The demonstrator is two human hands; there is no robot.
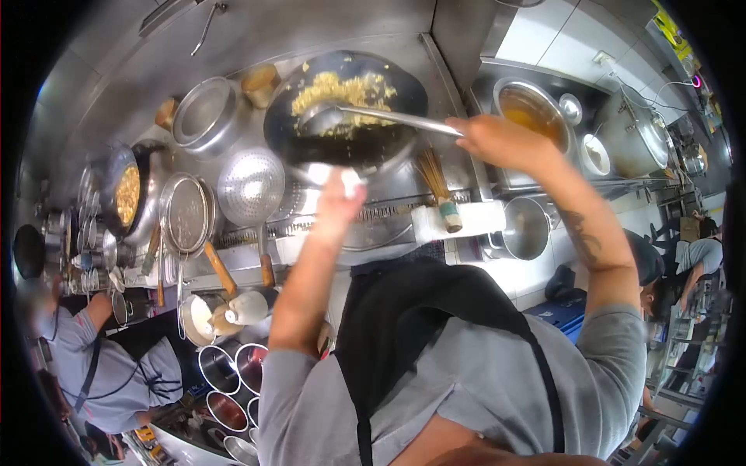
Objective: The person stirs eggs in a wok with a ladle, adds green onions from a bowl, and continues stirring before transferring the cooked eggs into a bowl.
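I report the right hand (509,142) with its fingers (460,129) closed round the end of a metal ladle (404,119). The ladle's bowl sits over loose pale-yellow food (342,87) in a large dark wok (408,81), the food spread mostly across the far half of the pan. The left hand (338,200) is at the near rim of the wok, beside a white cloth-like item (351,182); blur covers its fingers, and I cannot tell whether they pinch that item or the rim. Left of the wok on the steel bench (447,81) I note a perforated skimmer (251,186), then a round mesh strainer (186,210), with stacked metal bowls (206,116) behind. To the right of the wok a bamboo brush (437,186) stands tilted, its bound end at a folded white towel (474,222). Further right I record a metal pot (499,97) holding amber liquid. At far left, another person (116,369) in a grey shirt stands near a second pan of food (127,194).
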